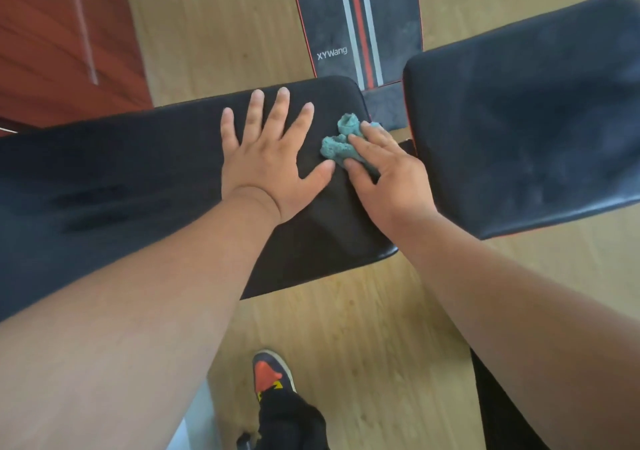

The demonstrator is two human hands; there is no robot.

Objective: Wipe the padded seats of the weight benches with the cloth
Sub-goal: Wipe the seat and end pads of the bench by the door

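A long black padded bench pad [138, 172] runs from the left edge to the middle of the head view. My left hand [270, 158] lies flat on it with fingers spread. A crumpled teal cloth [337, 141] sits near the pad's right end. My right hand [384, 175] presses down on the cloth, fingers over it and thumb beside it. A second black padded pad [526, 130] stands to the right, separated by a narrow gap.
A black mat with red and grey stripes [356, 23] lies on the wooden floor [214, 33] behind the bench. A red-brown cabinet [52, 40] stands at the far left. My shoe [272, 373] and dark trouser leg are below.
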